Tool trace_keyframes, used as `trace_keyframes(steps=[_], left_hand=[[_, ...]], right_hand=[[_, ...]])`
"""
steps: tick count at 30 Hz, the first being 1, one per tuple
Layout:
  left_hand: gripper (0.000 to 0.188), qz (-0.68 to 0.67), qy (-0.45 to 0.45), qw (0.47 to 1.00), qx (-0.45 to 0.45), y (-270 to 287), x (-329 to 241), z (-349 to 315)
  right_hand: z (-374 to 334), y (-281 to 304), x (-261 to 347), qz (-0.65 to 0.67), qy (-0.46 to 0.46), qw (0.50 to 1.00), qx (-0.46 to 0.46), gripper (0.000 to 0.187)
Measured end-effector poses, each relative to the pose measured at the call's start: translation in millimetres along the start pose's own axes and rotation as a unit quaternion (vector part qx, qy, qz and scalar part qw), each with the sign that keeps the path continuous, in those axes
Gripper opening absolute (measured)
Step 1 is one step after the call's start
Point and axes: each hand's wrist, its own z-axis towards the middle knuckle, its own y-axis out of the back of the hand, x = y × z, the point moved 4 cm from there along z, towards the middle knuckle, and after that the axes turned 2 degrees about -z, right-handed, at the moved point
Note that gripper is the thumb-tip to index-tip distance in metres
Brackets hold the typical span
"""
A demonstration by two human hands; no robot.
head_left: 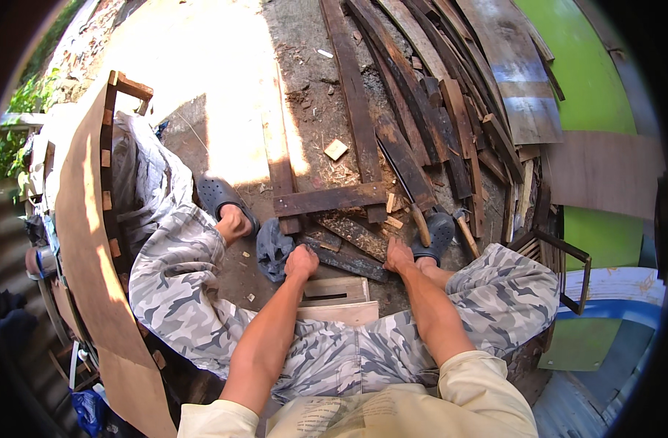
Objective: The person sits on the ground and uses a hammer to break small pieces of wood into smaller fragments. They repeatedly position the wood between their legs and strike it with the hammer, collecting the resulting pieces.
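My left hand (pixel 302 262) is closed at the left end of a short dark wooden board (pixel 345 264), beside a crumpled grey cloth (pixel 275 250). My right hand (pixel 399 255) is closed near the board's right end, its fingers partly hidden from above. A second dark board (pixel 354 235), strewn with sawdust, slants just beyond, its near end by my right hand. Farther out, a dark crosspiece (pixel 330 198) lies over two long timbers. A handsaw (pixel 420 225) with a wooden handle lies right of it, and a wooden-handled hammer (pixel 466 232) is beyond my right foot.
A low wooden stool or box (pixel 337 312) with a slot is between my legs. Stacked old planks (pixel 450 109) fill the far right. A curved wooden panel (pixel 86 241) stands on the left. A small wood block (pixel 336 150) and offcuts lie on the concrete.
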Motion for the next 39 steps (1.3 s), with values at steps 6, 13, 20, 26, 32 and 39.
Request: trace_keyframes(steps=[6,13,20,26,32,39], left_hand=[[0.027,-0.134,0.051,0.988,-0.063,19,24,31],[0.028,-0.285,0.083,0.946,-0.128,12,52,71],[0.026,-0.417,0.098,0.896,-0.119,-20,40,68],[0.038,-0.517,0.149,0.839,-0.083,-40,-11,34],[0.04,-0.527,0.07,0.835,-0.144,-7,-35,16],[0.031,-0.575,0.053,0.811,-0.098,-10,-41,30]], right_hand=[[-11,10,3,0.008,0.002,1.0,0.007,0.1],[-19,29,1,0.005,0.089,0.995,-0.05,0.081],[-60,67,11,0.04,0.223,0.963,-0.145,0.057],[-121,135,36,0.019,0.268,0.937,-0.224,0.055],[-197,171,86,0.077,0.303,0.887,-0.339,0.061],[-187,160,77,0.119,0.238,0.862,-0.432,0.059]])
